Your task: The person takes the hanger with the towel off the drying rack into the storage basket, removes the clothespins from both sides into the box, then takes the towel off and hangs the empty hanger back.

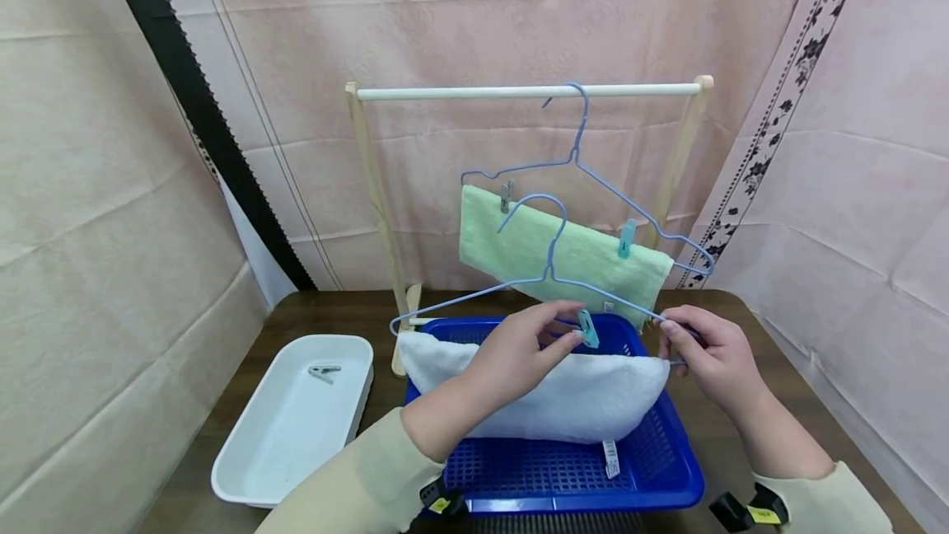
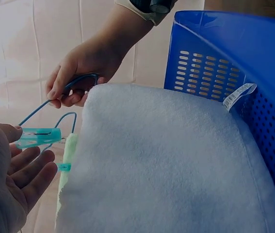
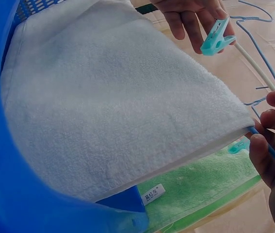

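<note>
A teal clothespin [image 1: 588, 329] is pinched between the thumb and fingers of my left hand [image 1: 522, 348], just above the white towel [image 1: 549, 402]. My right hand [image 1: 712, 353] grips the right end of a blue clothes hanger [image 1: 482, 293]. The towel hangs folded over that hanger's lower bar, above the blue basket [image 1: 685, 472]. In the right wrist view the bar [image 3: 270, 150] comes out of the towel's edge into my right fingers. Behind, a green towel [image 1: 556, 250] hangs on a second blue hanger [image 1: 519, 167], with a grey clothespin [image 1: 507, 197] and a teal one [image 1: 626, 239] on it.
The second hanger hooks over the white rod [image 1: 460, 93] of a wooden rack, whose left post [image 1: 374, 180] stands behind the basket. A white tray [image 1: 278, 427] with a grey clothespin [image 1: 324, 372] lies on the brown table [image 1: 196, 456], left of the basket. Pale cloth surrounds the table.
</note>
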A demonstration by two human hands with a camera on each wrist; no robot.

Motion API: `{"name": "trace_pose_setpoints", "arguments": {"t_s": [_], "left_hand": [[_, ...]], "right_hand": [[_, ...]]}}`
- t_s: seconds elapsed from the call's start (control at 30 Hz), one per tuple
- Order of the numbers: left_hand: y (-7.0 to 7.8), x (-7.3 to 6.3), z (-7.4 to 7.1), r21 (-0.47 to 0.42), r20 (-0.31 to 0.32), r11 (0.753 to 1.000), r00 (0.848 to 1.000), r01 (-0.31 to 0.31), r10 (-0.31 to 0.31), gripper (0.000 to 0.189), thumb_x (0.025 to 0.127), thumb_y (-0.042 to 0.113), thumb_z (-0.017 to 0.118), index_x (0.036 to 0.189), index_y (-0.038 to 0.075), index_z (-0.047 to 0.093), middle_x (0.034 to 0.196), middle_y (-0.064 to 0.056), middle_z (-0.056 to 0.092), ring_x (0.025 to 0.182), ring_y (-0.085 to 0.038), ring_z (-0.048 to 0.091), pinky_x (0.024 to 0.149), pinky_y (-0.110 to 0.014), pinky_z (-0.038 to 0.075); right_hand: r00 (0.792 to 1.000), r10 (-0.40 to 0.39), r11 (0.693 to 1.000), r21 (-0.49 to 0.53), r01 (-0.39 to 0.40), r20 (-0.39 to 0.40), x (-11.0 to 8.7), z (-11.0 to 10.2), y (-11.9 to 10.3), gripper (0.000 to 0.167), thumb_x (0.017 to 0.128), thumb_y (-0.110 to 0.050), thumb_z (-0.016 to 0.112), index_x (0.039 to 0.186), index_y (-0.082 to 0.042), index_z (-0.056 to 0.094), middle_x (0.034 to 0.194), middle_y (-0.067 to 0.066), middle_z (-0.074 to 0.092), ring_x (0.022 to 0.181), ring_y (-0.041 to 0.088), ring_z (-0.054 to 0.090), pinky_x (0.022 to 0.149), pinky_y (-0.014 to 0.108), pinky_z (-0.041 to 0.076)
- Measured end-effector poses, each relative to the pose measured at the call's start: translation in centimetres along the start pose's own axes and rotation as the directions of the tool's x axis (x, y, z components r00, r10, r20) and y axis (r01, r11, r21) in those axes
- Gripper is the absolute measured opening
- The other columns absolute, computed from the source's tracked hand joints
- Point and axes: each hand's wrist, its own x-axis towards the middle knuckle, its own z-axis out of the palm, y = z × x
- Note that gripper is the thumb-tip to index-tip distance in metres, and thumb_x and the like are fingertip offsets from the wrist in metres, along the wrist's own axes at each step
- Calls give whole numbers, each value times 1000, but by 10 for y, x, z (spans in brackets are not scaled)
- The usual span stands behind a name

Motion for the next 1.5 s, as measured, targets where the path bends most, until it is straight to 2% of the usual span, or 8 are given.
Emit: {"name": "trace_pose_setpoints", "arguments": {"t_s": [0.47,0.8,1.07,1.5], "left_hand": [[-6,-5,-8,23,-3,1000,1000,7,-7,41,98,41,60,137,29,57,121,14,62,105,-1,62,85,-25,53],[-12,-11,-16,14,-27,1000,1000,14,-14,40,97,42,63,135,30,58,125,13,60,102,0,62,81,-24,53],[-17,-16,-23,48,-42,999,999,16,-14,40,98,39,63,135,29,57,127,12,59,97,-1,63,77,-23,53],[-27,-27,-36,79,-65,996,998,29,-24,37,98,31,65,134,26,58,126,12,59,103,-6,62,84,-24,53]], "right_hand": [[1000,-8,1000,19,8,8,0,1,2,27,89,21,55,98,-2,64,68,7,60,48,14,52,41,24,46],[1000,-7,1000,27,7,5,0,2,2,26,89,22,54,98,0,64,68,8,59,49,13,52,41,23,46],[1000,7,1000,24,-7,3,0,3,-1,26,90,21,54,98,-1,64,67,9,60,50,13,54,42,22,46],[1000,6,1000,5,-6,13,2,2,-3,25,90,20,55,98,-2,64,69,6,60,51,12,53,42,22,46]]}}
